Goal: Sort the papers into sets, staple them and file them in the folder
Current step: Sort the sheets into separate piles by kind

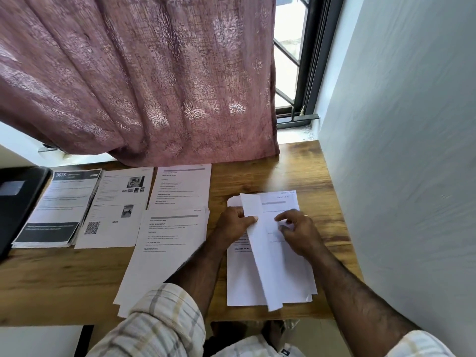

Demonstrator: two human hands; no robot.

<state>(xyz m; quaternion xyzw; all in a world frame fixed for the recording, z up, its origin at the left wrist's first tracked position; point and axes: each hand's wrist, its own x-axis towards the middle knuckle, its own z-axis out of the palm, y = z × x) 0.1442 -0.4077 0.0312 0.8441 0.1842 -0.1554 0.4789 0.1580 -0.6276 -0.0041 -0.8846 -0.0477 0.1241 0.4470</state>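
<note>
At the far left edge of the surface (304, 173) lies the black folder (18, 202), closed as far as I can see, so I cannot tell what is in it. Just right of it sits a thick set (55, 210) with a dark header and a dark band near its bottom, its long axis running near to far, header at the far end. Beside that lies a sheet with photos and a QR code (116, 210), then a text sheet (181, 186) at the far side, both lying the same way. Nearer to me, a fanned set (159, 251) leans with its top tilted to the right, its near corners reaching the surface's near edge.

The stack I am working on (280, 274) lies right of centre on the surface, long axis near to far, printed top at the far end. One loose sheet (260, 253) stands partly lifted off it, seen nearly edge-on, running near to far across the stack.

My left hand (235, 224) has its grip pinching that lifted sheet near its far end, thumb on the side that faces me. My right hand (298, 231) rests on the stack just right of the sheet, fingers curled, tips pinching at the top page.

A pink curtain (144, 78) hangs over the far side.
</note>
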